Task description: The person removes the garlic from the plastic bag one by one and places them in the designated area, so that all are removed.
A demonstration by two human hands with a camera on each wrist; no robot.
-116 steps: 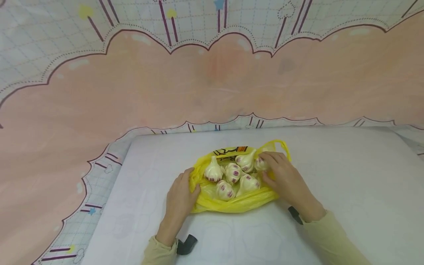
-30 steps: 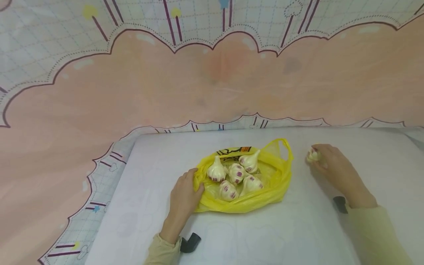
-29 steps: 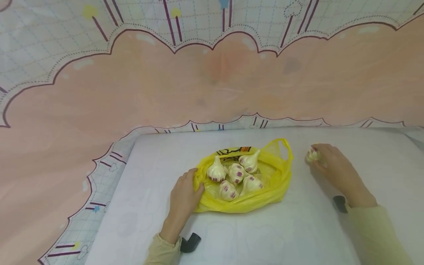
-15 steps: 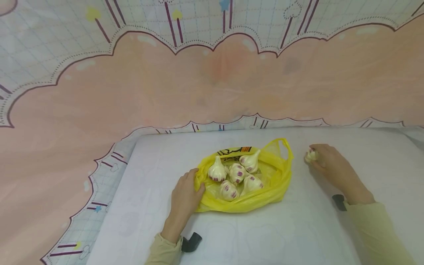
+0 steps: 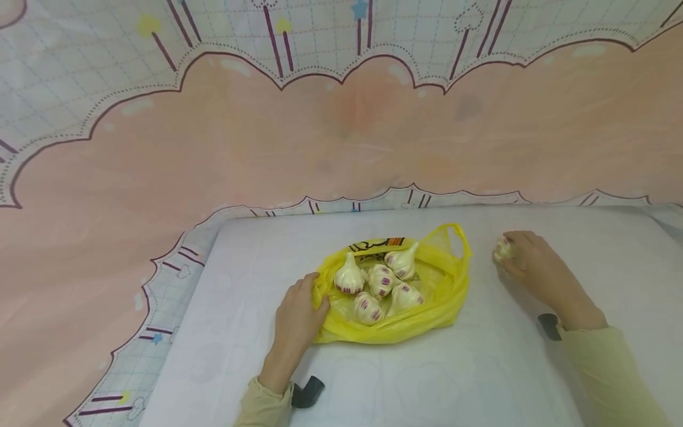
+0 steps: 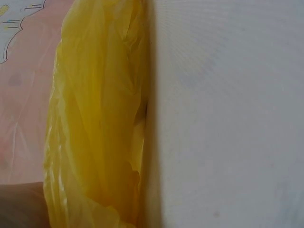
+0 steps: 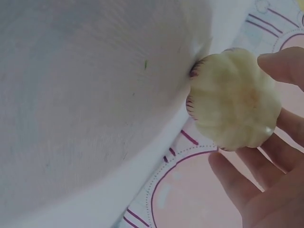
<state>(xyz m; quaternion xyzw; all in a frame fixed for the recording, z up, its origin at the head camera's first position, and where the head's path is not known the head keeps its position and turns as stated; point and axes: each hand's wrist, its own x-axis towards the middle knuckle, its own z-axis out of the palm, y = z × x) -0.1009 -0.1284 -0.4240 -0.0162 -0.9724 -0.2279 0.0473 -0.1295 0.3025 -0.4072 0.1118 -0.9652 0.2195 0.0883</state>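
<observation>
A yellow plastic bag [image 5: 395,333] lies on the table with its mouth spread wide. Several white garlic bulbs [image 5: 349,277] with purple marks rest inside it. At the bag's left rim, my left hand [image 5: 294,323] grips the plastic between thumb and fingers; in the left wrist view the bag's folds [image 6: 95,114] hide most of that hand. Right of the bag, my right hand [image 5: 541,273] holds another garlic bulb [image 7: 235,99] by thumb and fingertips, low at the table surface. Whether this bulb bears on the table is hard to tell.
The white table [image 5: 427,379] reaches back to a cloth backdrop [image 5: 331,142] with pink cloud shapes. One bag handle [image 5: 459,237] stands up at the right rear of the bag. Dark wrist-camera pieces [image 5: 308,391] sit at both wrists.
Since the oldest frame, my right hand has carried a garlic bulb out of the bag and off to the right. During the last second both hands stay nearly still.
</observation>
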